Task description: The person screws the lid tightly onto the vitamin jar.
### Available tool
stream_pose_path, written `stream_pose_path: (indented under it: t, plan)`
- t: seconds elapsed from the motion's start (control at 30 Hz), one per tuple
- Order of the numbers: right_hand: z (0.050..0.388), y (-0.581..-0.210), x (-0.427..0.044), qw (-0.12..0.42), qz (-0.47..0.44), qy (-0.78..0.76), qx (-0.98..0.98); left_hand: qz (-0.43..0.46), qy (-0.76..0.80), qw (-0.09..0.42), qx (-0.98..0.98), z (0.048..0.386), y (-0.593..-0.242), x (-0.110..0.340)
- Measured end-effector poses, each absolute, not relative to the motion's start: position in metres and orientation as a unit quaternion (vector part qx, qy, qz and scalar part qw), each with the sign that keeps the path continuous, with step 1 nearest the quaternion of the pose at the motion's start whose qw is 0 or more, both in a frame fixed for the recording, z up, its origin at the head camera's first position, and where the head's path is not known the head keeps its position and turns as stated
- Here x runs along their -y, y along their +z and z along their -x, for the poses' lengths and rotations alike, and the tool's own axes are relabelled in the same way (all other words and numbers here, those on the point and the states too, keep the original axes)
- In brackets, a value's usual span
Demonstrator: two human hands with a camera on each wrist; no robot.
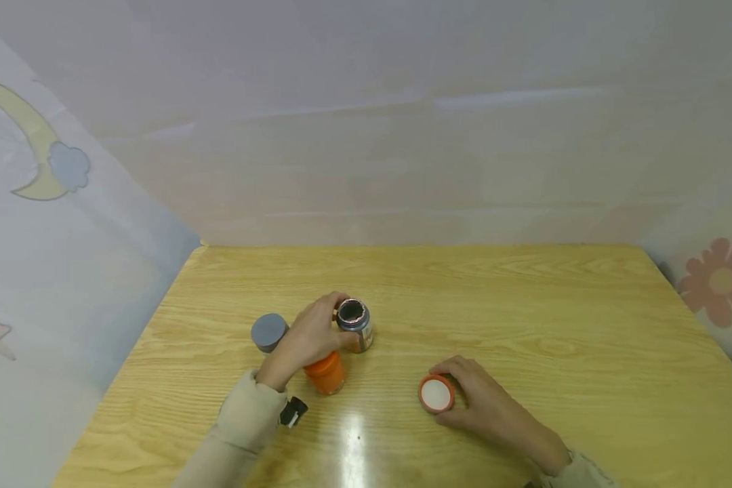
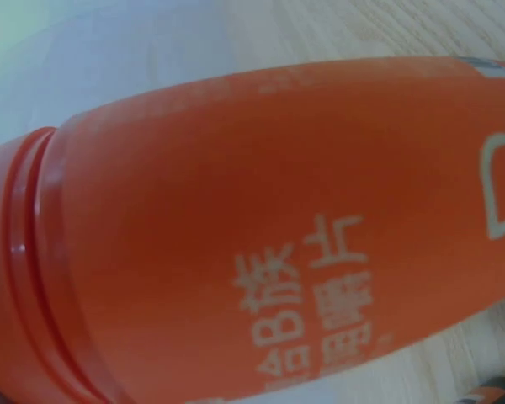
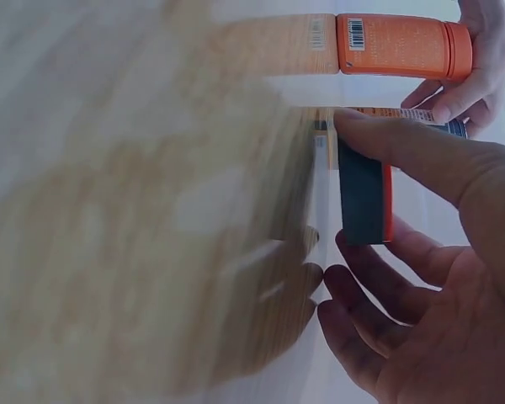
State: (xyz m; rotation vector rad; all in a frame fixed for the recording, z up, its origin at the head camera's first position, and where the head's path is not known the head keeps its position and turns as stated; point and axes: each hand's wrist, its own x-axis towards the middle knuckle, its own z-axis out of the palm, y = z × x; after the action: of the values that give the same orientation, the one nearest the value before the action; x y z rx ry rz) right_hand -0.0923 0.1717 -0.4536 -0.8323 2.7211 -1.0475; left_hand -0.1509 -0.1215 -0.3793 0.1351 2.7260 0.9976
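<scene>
My left hand [image 1: 308, 335] grips a small open bottle [image 1: 364, 337] by its upper part. The bottle stands upright, its mouth uncovered and dark inside, with a blue-grey neck and a printed label. Right beside that hand stands an orange bottle [image 1: 326, 376] with its orange cap on; this orange bottle [image 2: 202, 236] fills the left wrist view. My right hand [image 1: 484, 407] pinches a round lid [image 1: 436, 394] between thumb and fingers, its white inside and orange rim facing up. In the right wrist view the lid's dark side [image 3: 364, 198] shows at table level.
A container with a grey lid [image 1: 269, 331] stands left of my left hand, partly hidden by it. A small black device [image 1: 293, 411] sits at the left wrist. The wooden table [image 1: 555, 305] meets pale walls [image 1: 402, 156] at the back and sides.
</scene>
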Motion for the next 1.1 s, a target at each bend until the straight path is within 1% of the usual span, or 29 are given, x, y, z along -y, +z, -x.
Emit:
stream_pose_path:
  t: [0.3,0.57,0.83,1.1]
  plan:
    - [0.090,-0.446,-0.175,0.077,0.243,-0.385,-0.887,-0.062,0.333,0.122,-0.933,0.151,-0.378,0.119]
    - [0.084,-0.449,-0.182,0.052,0.253,-0.407,-0.876,-0.087,0.317,0.118,-0.937,0.151,-0.376,0.117]
    - [0.081,-0.447,-0.187,0.085,0.238,-0.444,-0.860,-0.112,0.319,0.103,-0.936,0.140,-0.368,0.106]
    - [0.080,-0.445,-0.190,0.064,0.228,-0.440,-0.866,-0.170,0.313,0.087,-0.930,0.124,-0.363,0.096]
